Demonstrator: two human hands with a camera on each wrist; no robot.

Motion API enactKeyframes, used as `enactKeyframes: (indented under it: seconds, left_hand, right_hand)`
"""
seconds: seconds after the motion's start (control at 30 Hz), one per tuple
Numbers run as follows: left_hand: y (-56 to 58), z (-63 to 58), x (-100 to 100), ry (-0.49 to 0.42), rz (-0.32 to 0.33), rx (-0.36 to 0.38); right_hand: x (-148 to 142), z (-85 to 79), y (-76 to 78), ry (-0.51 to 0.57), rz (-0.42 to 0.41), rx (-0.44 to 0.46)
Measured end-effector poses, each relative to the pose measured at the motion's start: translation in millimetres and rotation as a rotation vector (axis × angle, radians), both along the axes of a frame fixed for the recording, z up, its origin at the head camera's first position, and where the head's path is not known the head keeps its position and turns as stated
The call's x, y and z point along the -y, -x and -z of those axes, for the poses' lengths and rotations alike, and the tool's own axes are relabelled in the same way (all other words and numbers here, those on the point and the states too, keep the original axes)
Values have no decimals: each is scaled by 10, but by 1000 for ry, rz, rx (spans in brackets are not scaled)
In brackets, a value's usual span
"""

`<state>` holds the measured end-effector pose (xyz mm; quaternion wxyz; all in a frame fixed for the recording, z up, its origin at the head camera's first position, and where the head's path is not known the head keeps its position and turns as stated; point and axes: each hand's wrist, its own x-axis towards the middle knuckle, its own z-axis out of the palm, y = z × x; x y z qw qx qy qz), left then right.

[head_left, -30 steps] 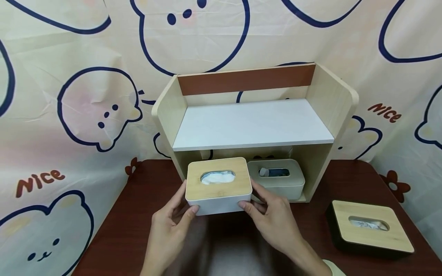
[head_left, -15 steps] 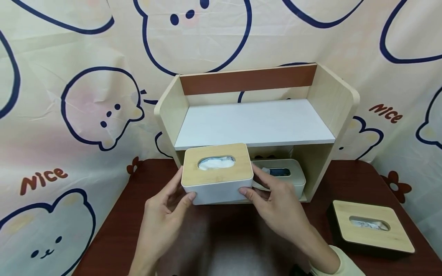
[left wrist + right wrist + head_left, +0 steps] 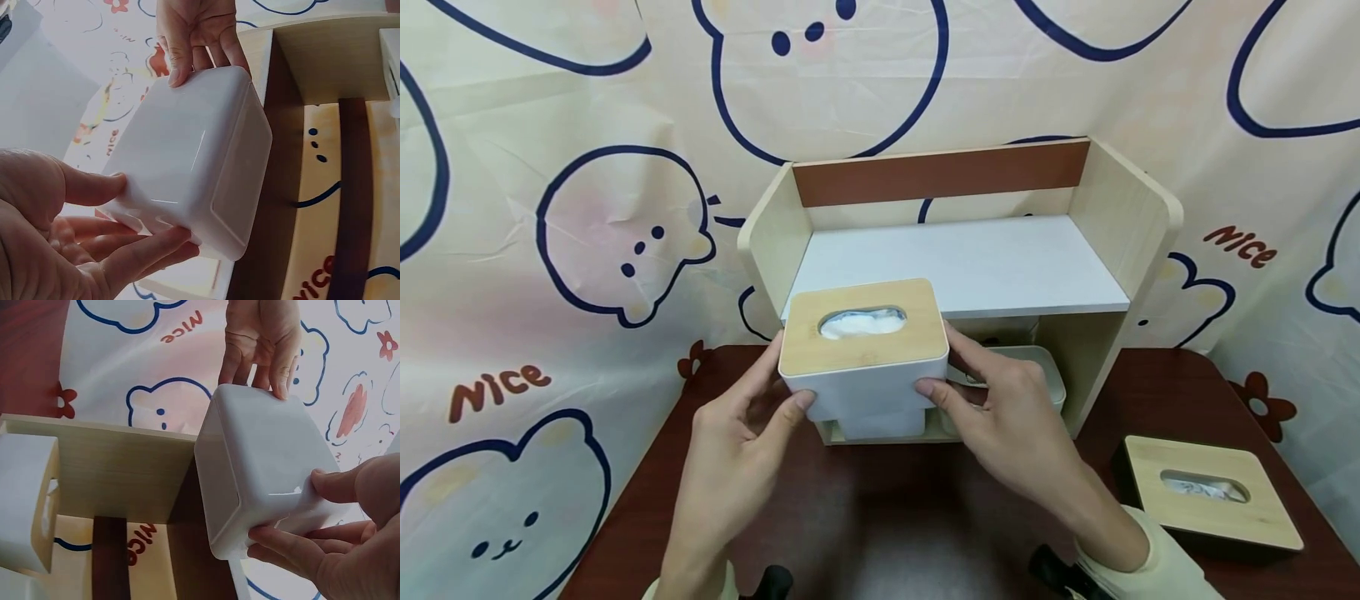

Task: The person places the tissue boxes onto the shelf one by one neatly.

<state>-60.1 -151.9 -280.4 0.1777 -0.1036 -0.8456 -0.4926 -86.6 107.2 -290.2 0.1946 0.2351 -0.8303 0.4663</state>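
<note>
By a shelf (image 3: 1000, 258), wood-topped white tissue box (image 3: 862, 354), gripped between two hands (image 3: 726, 454) (image 3: 1018, 417)

The left hand (image 3: 65, 240) and the right hand (image 3: 199, 31) grip opposite ends of a tilted white box (image 3: 178, 140); the shelf (image 3: 269, 206) stands beside it, patterned cloth (image 3: 122, 94) beyond.
</note>
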Motion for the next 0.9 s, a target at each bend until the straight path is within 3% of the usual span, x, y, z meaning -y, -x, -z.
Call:
enactKeyframes:
  seconds: [0.13, 0.5, 0.67, 0.9]
  left_hand:
    - [16, -86, 12, 11, -3, -19]
    - [114, -269, 21, -4, 6, -70]
    - [217, -305, 12, -25, 28, -103]
    - [439, -324, -6, -53, 19, -95]
  right_hand:
    - [1, -93, 17, -48, 25, -19]
    - [22, -303, 118, -56, 23, -61]
    - [41, -366, 219, -40, 17, -61]
    - [67, -403, 411, -20, 37, -12]
